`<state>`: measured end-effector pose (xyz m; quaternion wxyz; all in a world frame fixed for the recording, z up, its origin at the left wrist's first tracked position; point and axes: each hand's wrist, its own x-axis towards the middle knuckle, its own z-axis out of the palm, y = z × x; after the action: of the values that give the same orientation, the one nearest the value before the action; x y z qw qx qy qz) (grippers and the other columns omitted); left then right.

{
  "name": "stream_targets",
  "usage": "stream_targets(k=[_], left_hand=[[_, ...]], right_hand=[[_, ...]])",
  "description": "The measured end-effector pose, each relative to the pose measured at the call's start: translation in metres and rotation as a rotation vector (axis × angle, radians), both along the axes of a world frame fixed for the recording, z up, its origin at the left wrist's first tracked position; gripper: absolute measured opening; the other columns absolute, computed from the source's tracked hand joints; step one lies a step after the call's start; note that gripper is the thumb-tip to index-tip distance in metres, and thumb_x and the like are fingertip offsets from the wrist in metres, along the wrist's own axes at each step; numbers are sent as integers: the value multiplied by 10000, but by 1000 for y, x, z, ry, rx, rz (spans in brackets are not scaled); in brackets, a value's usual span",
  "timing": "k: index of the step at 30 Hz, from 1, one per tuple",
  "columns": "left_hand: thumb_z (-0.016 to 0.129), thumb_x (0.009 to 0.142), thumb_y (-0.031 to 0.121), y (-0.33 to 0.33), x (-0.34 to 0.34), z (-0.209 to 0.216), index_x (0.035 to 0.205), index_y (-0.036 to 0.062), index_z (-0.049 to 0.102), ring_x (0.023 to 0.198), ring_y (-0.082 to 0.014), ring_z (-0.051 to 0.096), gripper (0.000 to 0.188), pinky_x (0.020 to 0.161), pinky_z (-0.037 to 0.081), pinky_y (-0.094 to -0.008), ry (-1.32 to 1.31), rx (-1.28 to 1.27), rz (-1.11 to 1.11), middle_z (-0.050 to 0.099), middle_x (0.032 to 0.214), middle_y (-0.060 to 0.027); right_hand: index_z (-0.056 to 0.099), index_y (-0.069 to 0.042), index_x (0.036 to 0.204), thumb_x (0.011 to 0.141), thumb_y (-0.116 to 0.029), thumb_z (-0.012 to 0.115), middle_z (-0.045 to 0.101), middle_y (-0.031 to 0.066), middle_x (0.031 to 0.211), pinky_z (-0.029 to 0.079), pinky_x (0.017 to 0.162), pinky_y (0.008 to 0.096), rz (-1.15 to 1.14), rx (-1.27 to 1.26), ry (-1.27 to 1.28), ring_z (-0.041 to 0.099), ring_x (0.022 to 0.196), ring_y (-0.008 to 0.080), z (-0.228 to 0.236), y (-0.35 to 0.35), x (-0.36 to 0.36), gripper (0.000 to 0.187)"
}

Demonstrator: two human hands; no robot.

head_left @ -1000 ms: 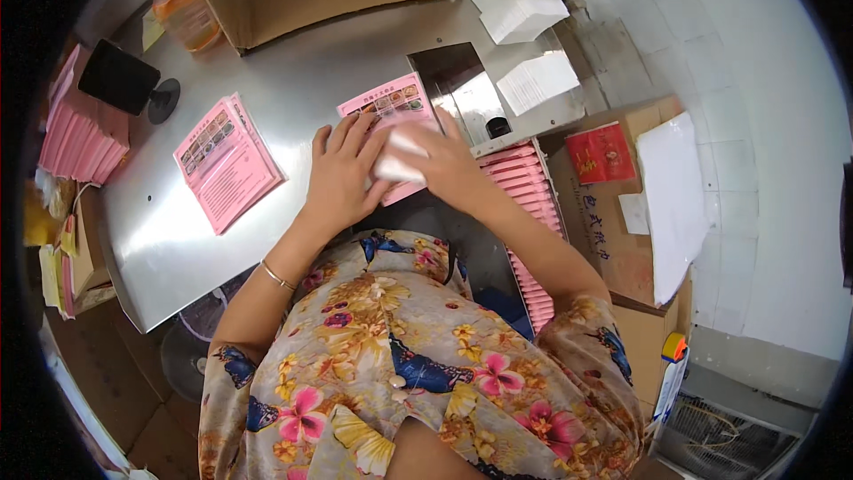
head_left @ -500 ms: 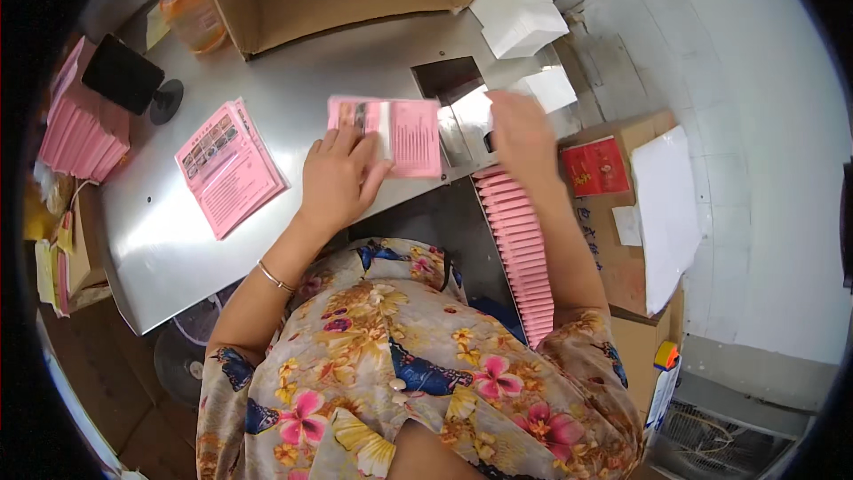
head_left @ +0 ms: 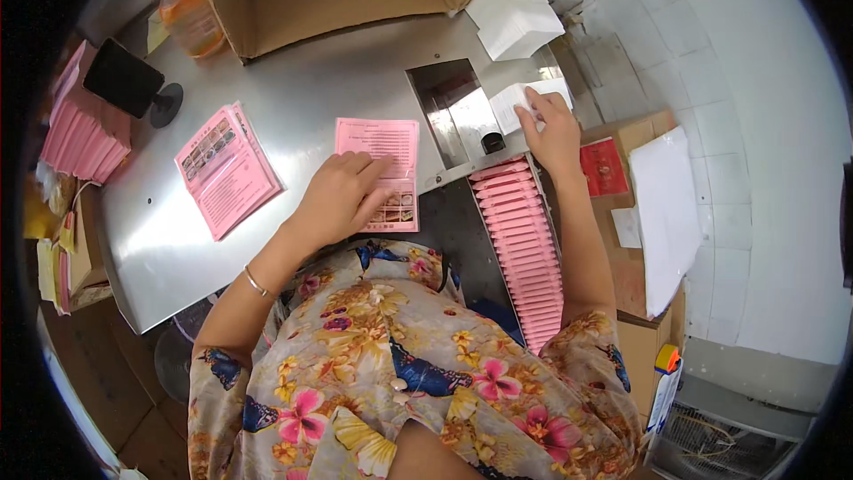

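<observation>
Left hand (head_left: 342,200) lies flat, fingers spread, pressing one pink leaflet (head_left: 380,169) to the metal table (head_left: 302,89) — long axis running away from the person, picture end nearest the body. Right hand (head_left: 553,129) rests on the white sheet stack (head_left: 520,105), fingers loosely bent — grip not discernible. Left of the left hand: one fanned pink pile (head_left: 227,169). Below the right hand: one row of folded pink leaflets (head_left: 524,249).

right hand (head_left: 553,129) moved to white stack (head_left: 526,103).
</observation>
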<state>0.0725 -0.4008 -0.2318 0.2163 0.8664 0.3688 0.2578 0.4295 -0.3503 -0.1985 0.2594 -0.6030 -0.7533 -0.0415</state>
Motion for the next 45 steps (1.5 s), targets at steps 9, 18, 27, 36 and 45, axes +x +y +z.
stream_targets(k=[9, 18, 27, 36, 45], left_hand=[[673, 829, 75, -15, -20, -10, 1170, 16, 613, 1042, -382, 589, 351, 928, 475, -459, -105, -82, 10, 615, 1103, -188], [653, 885, 319, -7, -13, -17, 1254, 48, 596, 1339, -390, 443, 460, 1068, 347, -563, 188, 226, 161, 514, 1411, -170], [746, 799, 429, 13, 29, -26, 1420, 107, 504, 1307, -379, 468, 740, 1050, 364, -534, 79, 217, 204, 505, 1422, -170], [796, 749, 194, -16, 15, -6, 1453, 111, 481, 1274, -326, 515, 776, 1040, 398, -483, -22, 301, 73, 533, 1385, -143], [656, 804, 9, -17, -127, -6, 1263, 22, 591, 1109, -404, 585, 464, 926, 474, -443, 72, 347, 758, 635, 1171, -214]], right_hand=[[715, -40, 1152, 907, -175, 675, 674, 143, 997, 529, 735, 383, -36, -26, -22, 670, 863, 311, -3, 7, 7, 282], [640, -79, 1286, 841, -75, 672, 654, 118, 1315, 362, 1120, 521, 261, 118, -42, 617, 1210, 305, -12, 5, 1, 446], [695, -109, 1162, 825, -196, 669, 680, 74, 1208, 249, 1154, 620, 539, -41, -123, 613, 1192, 281, -59, -9, -137, 349], [680, -99, 1103, 920, -197, 558, 687, 207, 1080, 339, 1106, 579, 259, -505, -545, 645, 1043, 363, -49, 29, -122, 241], [692, -141, 1213, 953, -190, 575, 722, 166, 946, 547, 727, 464, 201, -357, -216, 695, 829, 366, -40, -8, -54, 290]])
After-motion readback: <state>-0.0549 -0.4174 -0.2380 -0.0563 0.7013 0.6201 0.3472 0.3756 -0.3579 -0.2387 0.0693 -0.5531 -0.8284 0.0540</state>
